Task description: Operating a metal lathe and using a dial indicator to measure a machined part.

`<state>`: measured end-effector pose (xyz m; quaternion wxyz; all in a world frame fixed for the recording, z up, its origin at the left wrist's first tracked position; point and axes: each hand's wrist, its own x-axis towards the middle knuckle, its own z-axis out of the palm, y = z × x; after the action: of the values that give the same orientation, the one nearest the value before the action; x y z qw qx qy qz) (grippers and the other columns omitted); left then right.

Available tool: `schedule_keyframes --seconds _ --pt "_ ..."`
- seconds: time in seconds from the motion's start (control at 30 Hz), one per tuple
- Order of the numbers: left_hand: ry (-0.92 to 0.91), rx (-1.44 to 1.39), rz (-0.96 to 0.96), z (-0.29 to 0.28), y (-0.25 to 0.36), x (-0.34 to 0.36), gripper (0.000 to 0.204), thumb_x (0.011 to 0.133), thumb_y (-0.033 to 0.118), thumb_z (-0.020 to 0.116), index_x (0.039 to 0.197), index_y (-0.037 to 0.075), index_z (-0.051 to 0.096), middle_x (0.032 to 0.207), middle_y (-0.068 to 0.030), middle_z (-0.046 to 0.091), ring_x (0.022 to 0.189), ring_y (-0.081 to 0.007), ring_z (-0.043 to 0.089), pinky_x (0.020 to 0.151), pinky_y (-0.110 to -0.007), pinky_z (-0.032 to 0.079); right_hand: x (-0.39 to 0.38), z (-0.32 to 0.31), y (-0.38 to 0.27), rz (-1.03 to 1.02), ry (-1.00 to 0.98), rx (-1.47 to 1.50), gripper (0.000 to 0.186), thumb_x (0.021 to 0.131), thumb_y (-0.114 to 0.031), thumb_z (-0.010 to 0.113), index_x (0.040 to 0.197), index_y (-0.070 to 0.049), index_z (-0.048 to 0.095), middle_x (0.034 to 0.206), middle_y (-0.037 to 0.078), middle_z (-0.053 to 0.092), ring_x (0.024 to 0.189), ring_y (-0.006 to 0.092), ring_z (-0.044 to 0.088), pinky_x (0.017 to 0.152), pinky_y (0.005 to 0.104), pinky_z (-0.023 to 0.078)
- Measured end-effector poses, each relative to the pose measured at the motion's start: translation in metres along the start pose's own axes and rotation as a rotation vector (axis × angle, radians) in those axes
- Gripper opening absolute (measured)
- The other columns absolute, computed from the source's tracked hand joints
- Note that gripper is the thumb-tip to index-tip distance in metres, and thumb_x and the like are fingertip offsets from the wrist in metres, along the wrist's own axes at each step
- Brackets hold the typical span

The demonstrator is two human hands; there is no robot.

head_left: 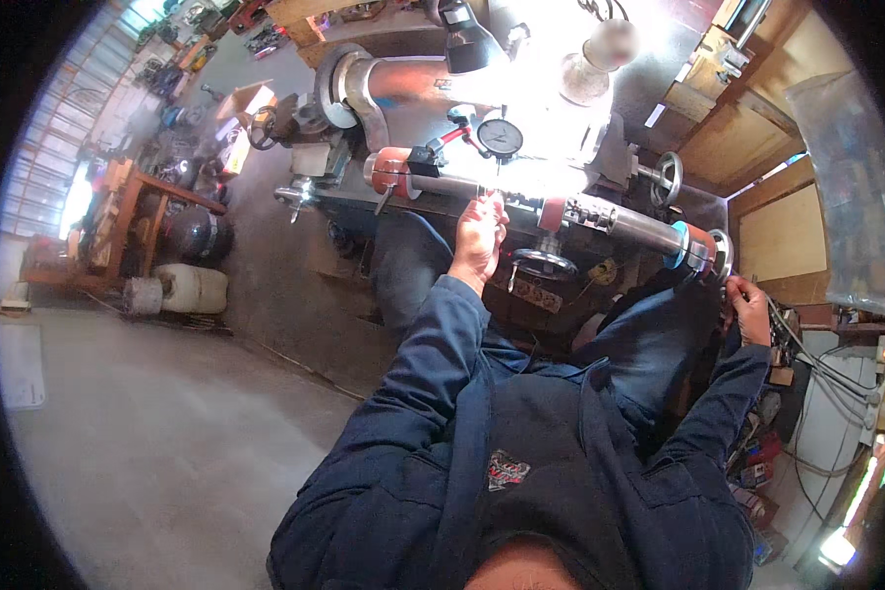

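A long metal shaft (631, 224) with several lobes and collars lies across a workshop machine, held between an orange-painted fitting (391, 173) on the left and another orange fitting (699, 249) on the right. My left hand (478, 240) is closed against the shaft's near side, below a round dial gauge (500, 137). What its fingers grip, if anything, is hidden. The gauge hangs on a red arm (454, 135) from a black base. At the machine's right end, my right hand (749, 311) is closed at the rim of a handwheel (724, 258).
A second handwheel (544, 263) sits at the machine's front, near my knees, and another handwheel (668, 180) stands behind the shaft. A bright black-shaded lamp (469, 39) hangs above. Cables (824, 356) run at right. A wooden stand (140, 211) and a pale tank (193, 289) are left.
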<state>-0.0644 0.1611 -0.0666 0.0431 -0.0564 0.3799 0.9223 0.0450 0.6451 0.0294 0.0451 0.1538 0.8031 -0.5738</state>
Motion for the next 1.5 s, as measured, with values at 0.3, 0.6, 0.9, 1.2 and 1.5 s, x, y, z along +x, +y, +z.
schedule_keyframes --seconds 0.3,0.6,0.9,1.2,1.5 --pt "0.055 -0.094 -0.041 0.001 -0.002 0.001 0.017 0.097 0.011 0.052 0.113 0.012 0.057 0.088 0.0038 0.056 0.072 -0.0079 0.052 0.053 -0.019 0.040 0.032 0.012 -0.019 -0.230 0.277 -0.064 0.025 0.095 -0.028 0.060 0.104 -0.006 0.067 0.079 -0.005 0.060 0.058 0.0040 0.049 0.048 0.0209 0.039" --pt "0.033 -0.056 -0.018 -0.005 -0.008 0.005 0.018 0.097 0.011 0.054 0.115 0.012 0.056 0.091 0.0025 0.058 0.071 -0.0078 0.052 0.053 -0.020 0.040 0.112 -0.002 0.037 -0.107 0.136 -0.117 0.029 0.096 -0.029 0.058 0.102 -0.002 0.068 0.088 -0.003 0.064 0.076 0.0075 0.056 0.069 0.0245 0.047" --pt "0.037 -0.039 -0.036 -0.006 -0.006 0.004 0.021 0.098 0.010 0.051 0.119 0.012 0.055 0.093 0.0024 0.058 0.073 -0.0080 0.053 0.054 -0.019 0.042 0.055 0.009 0.021 0.118 -0.068 -0.338 0.024 0.091 -0.024 0.059 0.093 -0.002 0.068 0.071 0.006 0.063 0.056 0.0146 0.060 0.050 0.0303 0.047" --pt "0.051 -0.047 -0.047 -0.003 -0.004 0.004 0.017 0.097 0.010 0.053 0.113 0.013 0.056 0.090 0.0042 0.056 0.074 -0.0079 0.053 0.055 -0.020 0.042 0.016 0.001 0.017 0.173 -0.106 -0.190 0.022 0.095 -0.026 0.056 0.091 -0.005 0.061 0.061 0.002 0.053 0.041 0.0148 0.049 0.038 0.0301 0.042" --pt "-0.002 -0.051 -0.036 -0.003 -0.002 0.002 0.013 0.095 0.012 0.057 0.108 0.014 0.057 0.090 0.0050 0.057 0.077 -0.0085 0.055 0.057 -0.021 0.043 0.000 0.000 -0.011 0.107 -0.070 -0.095 0.033 0.092 -0.036 0.063 0.090 -0.003 0.062 0.059 -0.001 0.050 0.041 0.0150 0.048 0.037 0.0299 0.041"
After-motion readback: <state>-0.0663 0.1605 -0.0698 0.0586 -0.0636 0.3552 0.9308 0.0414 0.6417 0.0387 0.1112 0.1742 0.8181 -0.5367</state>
